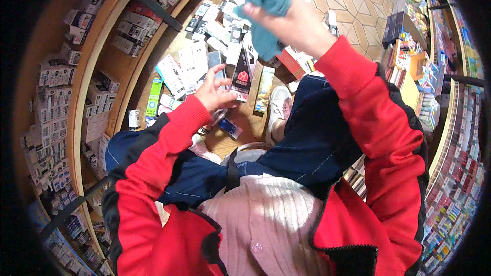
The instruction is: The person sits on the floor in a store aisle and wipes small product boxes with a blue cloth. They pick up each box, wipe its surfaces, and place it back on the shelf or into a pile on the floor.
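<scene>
My left hand (216,91) holds a long black gel refill box (241,71) by its lower end, the fingers at its left side. The box stands out above the pile and bears pink and white printing. A crumpled teal cloth (266,2) is gripped in my right hand (299,23), raised beyond the box; part of it hangs down. Beneath both hands lies a loose heap of white and black small cartons (218,30). Near my left hand are a green box (154,97) and a blue packet (230,127) on the wooden surface.
Wooden shelves (90,57) stacked with small cartons (55,115) rise on the left. At right stand racks of pens (454,199) and other stationery. A yellowish box (264,88) stands beside my shoe (280,107). Tiled floor (353,4) lies beyond the heap.
</scene>
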Demonstrator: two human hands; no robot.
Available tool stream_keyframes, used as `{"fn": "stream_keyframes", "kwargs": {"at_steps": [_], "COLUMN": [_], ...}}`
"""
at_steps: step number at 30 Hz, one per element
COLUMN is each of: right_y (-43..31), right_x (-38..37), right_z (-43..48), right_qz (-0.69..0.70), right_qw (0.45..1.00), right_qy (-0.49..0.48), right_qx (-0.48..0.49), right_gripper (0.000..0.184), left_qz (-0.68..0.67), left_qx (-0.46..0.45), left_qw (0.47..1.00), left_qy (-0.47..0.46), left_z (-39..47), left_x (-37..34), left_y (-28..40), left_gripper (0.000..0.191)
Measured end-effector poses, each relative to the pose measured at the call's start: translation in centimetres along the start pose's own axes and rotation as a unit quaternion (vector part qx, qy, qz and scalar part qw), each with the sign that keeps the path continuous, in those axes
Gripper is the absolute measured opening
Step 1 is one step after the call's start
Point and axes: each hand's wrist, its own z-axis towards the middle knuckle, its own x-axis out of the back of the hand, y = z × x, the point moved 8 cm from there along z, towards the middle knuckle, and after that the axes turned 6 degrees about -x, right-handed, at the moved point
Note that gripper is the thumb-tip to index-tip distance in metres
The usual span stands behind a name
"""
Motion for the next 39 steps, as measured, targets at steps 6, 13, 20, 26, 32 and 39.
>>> {"fn": "stream_keyframes", "kwargs": {"at_steps": [6,13,20,26,32,39], "right_y": [-3.7,2.6,5.5,5.4,5.6,7.2], "right_x": [-10.0,-5.9,-9.2,-9.5,-10.1,-9.6], "right_z": [-6.2,2.0,0.9,1.8,2.5,3.0], "right_qz": [-0.122,-0.148,0.409,0.387,0.404,0.367], "right_qw": [0.943,0.987,0.806,0.833,0.839,0.850], "right_qy": [-0.160,-0.029,-0.287,-0.215,-0.268,-0.244], "right_qx": [0.263,0.059,-0.318,-0.332,-0.248,-0.289], "right_gripper": [0.034,0.037,0.038,0.031,0.029,0.037], "left_qz": [-0.154,-0.111,-0.031,-0.062,-0.036,-0.079], "left_qx": [-0.017,-0.034,-0.072,-0.110,-0.103,-0.097], "left_qw": [0.982,0.980,0.994,0.990,0.993,0.989], "left_qy": [-0.106,-0.160,-0.078,-0.056,-0.049,-0.084], "left_z": [-3.3,-5.8,-6.0,-6.5,-6.9,-6.8], "left_x": [-0.8,0.0,2.8,3.7,3.9,3.0], "left_y": [4.2,5.2,5.2,5.8,5.3,5.0], "left_gripper": [0.051,0.058,0.057,0.061,0.062,0.058]}}
